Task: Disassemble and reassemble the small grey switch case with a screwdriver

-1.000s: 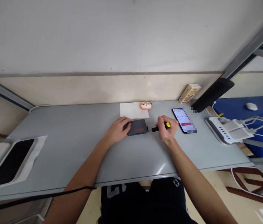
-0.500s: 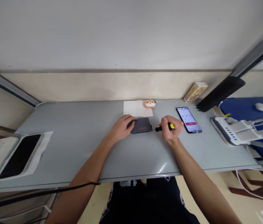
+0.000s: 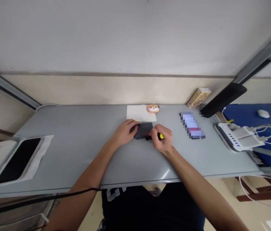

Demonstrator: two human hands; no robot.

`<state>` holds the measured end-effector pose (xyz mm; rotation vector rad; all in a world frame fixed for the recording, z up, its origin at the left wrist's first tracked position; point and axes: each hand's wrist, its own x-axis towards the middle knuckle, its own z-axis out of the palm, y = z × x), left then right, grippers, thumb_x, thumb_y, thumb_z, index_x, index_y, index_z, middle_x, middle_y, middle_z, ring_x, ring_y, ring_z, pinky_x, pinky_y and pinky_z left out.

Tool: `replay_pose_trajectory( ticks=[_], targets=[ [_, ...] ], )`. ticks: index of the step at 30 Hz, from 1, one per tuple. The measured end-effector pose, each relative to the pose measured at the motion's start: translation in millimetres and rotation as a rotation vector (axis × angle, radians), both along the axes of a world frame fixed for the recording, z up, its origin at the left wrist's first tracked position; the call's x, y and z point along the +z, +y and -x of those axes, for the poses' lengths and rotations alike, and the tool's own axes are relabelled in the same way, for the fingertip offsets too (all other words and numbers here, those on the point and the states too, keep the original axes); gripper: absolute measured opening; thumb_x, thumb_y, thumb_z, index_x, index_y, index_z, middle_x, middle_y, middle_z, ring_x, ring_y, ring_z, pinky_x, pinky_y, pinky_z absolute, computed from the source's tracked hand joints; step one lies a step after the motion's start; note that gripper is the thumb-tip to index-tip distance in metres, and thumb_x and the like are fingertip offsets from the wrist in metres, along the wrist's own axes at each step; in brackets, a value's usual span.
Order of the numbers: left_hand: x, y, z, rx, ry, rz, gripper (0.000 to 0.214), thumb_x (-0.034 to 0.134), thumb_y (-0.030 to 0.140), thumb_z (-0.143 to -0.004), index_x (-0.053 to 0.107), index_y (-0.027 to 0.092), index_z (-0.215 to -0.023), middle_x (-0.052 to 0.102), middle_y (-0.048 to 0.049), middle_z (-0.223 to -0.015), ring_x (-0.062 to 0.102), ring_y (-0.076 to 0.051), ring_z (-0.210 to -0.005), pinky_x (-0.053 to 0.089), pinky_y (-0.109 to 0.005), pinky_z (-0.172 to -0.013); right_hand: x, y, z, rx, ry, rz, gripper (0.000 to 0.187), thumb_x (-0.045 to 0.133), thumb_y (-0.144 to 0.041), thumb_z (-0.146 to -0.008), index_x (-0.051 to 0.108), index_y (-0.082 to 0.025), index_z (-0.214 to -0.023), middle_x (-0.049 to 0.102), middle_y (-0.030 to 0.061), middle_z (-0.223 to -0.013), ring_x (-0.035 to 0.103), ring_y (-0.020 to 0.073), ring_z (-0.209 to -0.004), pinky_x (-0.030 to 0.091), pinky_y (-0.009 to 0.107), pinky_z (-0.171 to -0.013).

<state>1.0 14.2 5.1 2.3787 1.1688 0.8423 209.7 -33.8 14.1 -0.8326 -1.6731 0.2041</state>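
Observation:
A small dark grey box (image 3: 144, 130) lies flat near the middle of the grey table (image 3: 82, 144). My left hand (image 3: 124, 132) rests against its left end, fingers curled on it. My right hand (image 3: 162, 140) is closed round a screwdriver (image 3: 159, 136) with a black and yellow handle, held right at the box's front right corner. The tip is hidden between my hand and the box.
A white paper sheet (image 3: 140, 112) and an orange animal-shaped item (image 3: 153, 108) lie behind the box. A phone (image 3: 192, 125) lies to the right, beyond it a small carton (image 3: 198, 97), a black lamp head (image 3: 223, 99) and a power strip (image 3: 236, 137). A black-lined tray (image 3: 17, 159) sits far left.
My right hand has moved left with the screwdriver, from a gap beside the box to up against its right front corner. My left hand has stayed on the box.

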Motion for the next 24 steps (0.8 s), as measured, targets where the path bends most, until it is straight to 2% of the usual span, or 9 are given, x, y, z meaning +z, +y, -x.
replay_pose_trajectory(
  ticks=[4,10,15,20,24],
  targets=[
    [1.0,-1,0,0.008,0.002,0.002,0.026,0.047,0.026,-0.104,0.068,0.024,-0.119,0.072,-0.0056,-0.116,0.065,-0.022,-0.113,0.054,-0.042,-0.102,4.7,0,-2,-0.059,0.014,0.025,0.038,0.048,-0.024,-0.101,0.049,-0.021,-0.063,0.050,-0.0007,-0.055,0.044,0.0116,-0.051,0.035,0.029,-0.053],
    [-2.0,1,1,-0.004,-0.006,0.013,0.026,0.046,0.026,-0.104,0.067,0.024,-0.119,0.071,-0.0058,-0.115,0.065,-0.021,-0.111,0.053,-0.042,-0.103,12.2,3,-14,-0.138,0.024,-0.020,0.044,0.049,-0.024,-0.099,0.044,-0.021,-0.056,0.047,-0.0015,-0.049,0.041,0.0105,-0.046,0.032,0.030,-0.051],
    [-1.3,-5,-7,0.001,-0.022,-0.109,0.024,0.047,0.026,-0.104,0.069,0.024,-0.113,0.068,-0.0076,-0.123,0.064,-0.021,-0.117,0.050,-0.043,-0.106,17.7,9,-34,-0.279,0.026,0.020,0.044,0.050,-0.023,-0.098,0.047,-0.021,-0.054,0.047,-0.0013,-0.048,0.042,0.0110,-0.045,0.028,0.031,-0.051],
    [1.3,-19,-23,-0.072,0.108,-0.151,0.028,0.062,0.032,-0.098,0.066,0.026,-0.125,0.062,-0.0083,-0.142,0.056,-0.027,-0.133,0.042,-0.049,-0.113,16.8,11,-37,-0.264,-0.008,-0.006,0.042,0.051,-0.020,-0.096,0.046,-0.021,-0.054,0.046,-0.0015,-0.047,0.041,0.0116,-0.044,0.026,0.032,-0.051],
    [-2.2,-19,-26,-0.076,0.173,-0.133,0.029,0.063,0.033,-0.097,0.066,0.029,-0.126,0.058,-0.0072,-0.149,0.056,-0.028,-0.135,0.037,-0.052,-0.116,15.1,10,-36,-0.269,0.021,-0.037,0.043,0.051,-0.022,-0.096,0.045,-0.022,-0.054,0.047,-0.0008,-0.047,0.042,0.0121,-0.044,0.027,0.033,-0.051]
  ],
)
